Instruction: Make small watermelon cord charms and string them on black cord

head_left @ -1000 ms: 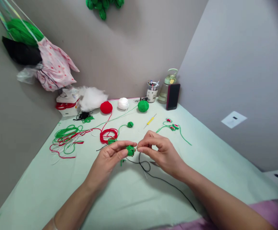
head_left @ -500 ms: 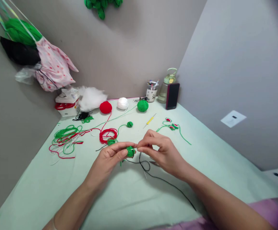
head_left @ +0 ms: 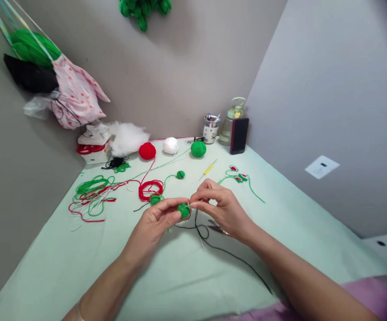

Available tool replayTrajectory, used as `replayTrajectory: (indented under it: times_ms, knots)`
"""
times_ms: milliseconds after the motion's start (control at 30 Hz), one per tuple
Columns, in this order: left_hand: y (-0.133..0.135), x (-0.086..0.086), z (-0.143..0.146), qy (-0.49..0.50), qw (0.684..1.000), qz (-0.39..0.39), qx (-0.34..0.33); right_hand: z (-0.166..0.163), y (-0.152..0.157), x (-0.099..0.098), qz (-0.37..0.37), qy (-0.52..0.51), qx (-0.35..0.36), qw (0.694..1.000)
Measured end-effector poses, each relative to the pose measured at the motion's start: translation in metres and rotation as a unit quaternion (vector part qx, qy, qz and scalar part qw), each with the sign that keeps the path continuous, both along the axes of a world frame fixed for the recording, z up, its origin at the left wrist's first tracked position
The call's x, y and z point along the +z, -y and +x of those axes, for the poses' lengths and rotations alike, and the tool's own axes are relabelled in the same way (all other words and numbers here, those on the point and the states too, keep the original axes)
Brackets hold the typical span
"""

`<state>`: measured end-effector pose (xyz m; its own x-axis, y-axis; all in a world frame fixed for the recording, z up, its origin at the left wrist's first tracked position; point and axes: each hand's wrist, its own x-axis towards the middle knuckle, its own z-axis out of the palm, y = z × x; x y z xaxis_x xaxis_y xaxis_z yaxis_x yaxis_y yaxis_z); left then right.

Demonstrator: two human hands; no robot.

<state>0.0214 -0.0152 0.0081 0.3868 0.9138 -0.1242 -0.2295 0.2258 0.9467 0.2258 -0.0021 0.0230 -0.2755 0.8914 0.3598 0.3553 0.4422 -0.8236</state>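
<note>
My left hand (head_left: 156,220) holds a small green crocheted ball (head_left: 183,210) between thumb and fingers. At the ball's right side, my right hand (head_left: 222,207) is closed in a pinch on a thin pale thing that looks like a needle, mostly hidden by the fingertips. Black yarn (head_left: 235,254) hangs near the pinch, loops on the table and trails toward the front right. Behind my left fingers lies another green ball (head_left: 155,199). A metal tool (head_left: 218,228), partly hidden, rests under my right hand.
Red (head_left: 147,151), white (head_left: 170,145) and green yarn balls (head_left: 198,149) line the back. Loose strands (head_left: 93,191) spread at left, beside a red yarn coil (head_left: 150,190). A yellow-handled hook (head_left: 209,169), small red-green pieces (head_left: 239,176), a phone (head_left: 239,136) and a bottle (head_left: 227,129) are farther right.
The green ball has turned a little in my left hand, and its black line faces away more. My right fingertips have come closer to it, covering more of the thin pale thing.
</note>
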Motion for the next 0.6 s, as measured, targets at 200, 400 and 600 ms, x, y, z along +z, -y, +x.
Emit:
replayTrajectory:
  times_ms: [200,400,600]
  knots:
    - [-0.003,-0.008,-0.001,-0.032,0.999,0.029,0.027,-0.004,0.002,-0.001,0.022,0.021,-0.041,0.999]
    - [-0.003,-0.012,0.003,-0.027,0.996,0.055,0.065,-0.018,0.021,-0.001,0.185,0.114,-0.008,0.976]
    - [0.0,-0.013,0.006,-0.047,0.989,0.084,0.113,-0.017,0.026,-0.009,0.309,0.358,-0.003,0.881]
